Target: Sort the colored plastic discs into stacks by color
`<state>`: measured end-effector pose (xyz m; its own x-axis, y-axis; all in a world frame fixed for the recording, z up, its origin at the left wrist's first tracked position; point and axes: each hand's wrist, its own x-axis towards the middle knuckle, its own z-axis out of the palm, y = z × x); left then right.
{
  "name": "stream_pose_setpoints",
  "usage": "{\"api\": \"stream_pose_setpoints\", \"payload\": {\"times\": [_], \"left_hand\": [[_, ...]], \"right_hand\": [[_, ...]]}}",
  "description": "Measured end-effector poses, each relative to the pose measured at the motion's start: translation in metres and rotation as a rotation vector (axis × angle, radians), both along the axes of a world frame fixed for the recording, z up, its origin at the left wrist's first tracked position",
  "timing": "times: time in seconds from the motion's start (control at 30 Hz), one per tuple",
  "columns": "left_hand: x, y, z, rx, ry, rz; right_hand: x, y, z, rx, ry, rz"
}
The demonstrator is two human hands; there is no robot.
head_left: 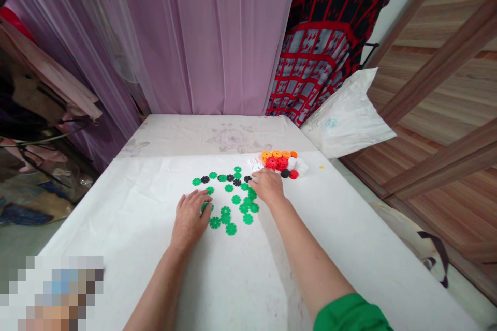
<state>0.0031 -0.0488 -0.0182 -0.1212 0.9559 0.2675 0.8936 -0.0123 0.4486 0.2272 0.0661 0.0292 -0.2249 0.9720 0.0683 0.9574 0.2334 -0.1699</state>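
Small notched plastic discs, the interlocking snowflake kind, lie scattered on the white tabletop. Most are green (236, 199); several are black (230, 178). My left hand (190, 219) rests at the left of the scatter, fingers apart, with a green disc (209, 208) partly hidden between its thumb and forefinger. At the scatter's upper right, my right hand (268, 186) has its fingers together, their tips at a black disc (247, 179). Just beyond that hand is a sorted cluster of orange discs (276, 154), red discs (272, 163) and white discs (292, 163).
The table (116, 248) carries a white cover and a flower-printed cloth (225, 137) at its far end. A white plastic bag (345, 119) stands at the right edge. Beyond are a purple curtain (217, 36) and wooden doors (442, 88). A blurred patch (58, 295) covers the lower left.
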Motion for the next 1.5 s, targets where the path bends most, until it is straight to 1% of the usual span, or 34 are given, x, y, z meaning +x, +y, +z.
{"api": "stream_pose_setpoints", "payload": {"times": [0.1, 0.23, 0.4, 0.67, 0.9, 1.17, 1.27, 1.37, 1.5], "left_hand": [[0.000, 0.000, -0.001, 0.004, 0.001, 0.003], [-0.001, 0.000, -0.002, 0.007, -0.002, -0.006], [0.000, 0.000, -0.001, -0.002, -0.002, -0.006], [-0.001, 0.001, 0.000, -0.003, 0.005, -0.009], [-0.001, 0.001, -0.003, 0.017, 0.001, -0.008], [0.001, 0.001, 0.001, -0.021, -0.007, -0.001], [0.000, 0.001, 0.000, -0.013, -0.004, -0.001], [-0.001, 0.001, -0.002, 0.006, -0.007, 0.000], [-0.001, 0.001, -0.004, 0.021, -0.007, -0.004]], "right_hand": [[-0.012, 0.008, 0.009, -0.093, -0.093, 0.009], [-0.019, 0.012, 0.016, -0.166, -0.117, -0.015], [-0.025, 0.011, 0.022, -0.199, -0.147, -0.016], [-0.035, 0.016, 0.021, -0.218, -0.143, -0.027], [-0.036, 0.024, 0.020, -0.263, -0.139, -0.062], [-0.037, 0.024, 0.014, -0.219, -0.107, -0.063], [-0.029, 0.021, 0.014, -0.186, -0.085, -0.050], [-0.008, 0.023, 0.012, -0.151, -0.021, -0.054], [0.029, 0.023, 0.003, -0.089, 0.273, -0.132]]}}
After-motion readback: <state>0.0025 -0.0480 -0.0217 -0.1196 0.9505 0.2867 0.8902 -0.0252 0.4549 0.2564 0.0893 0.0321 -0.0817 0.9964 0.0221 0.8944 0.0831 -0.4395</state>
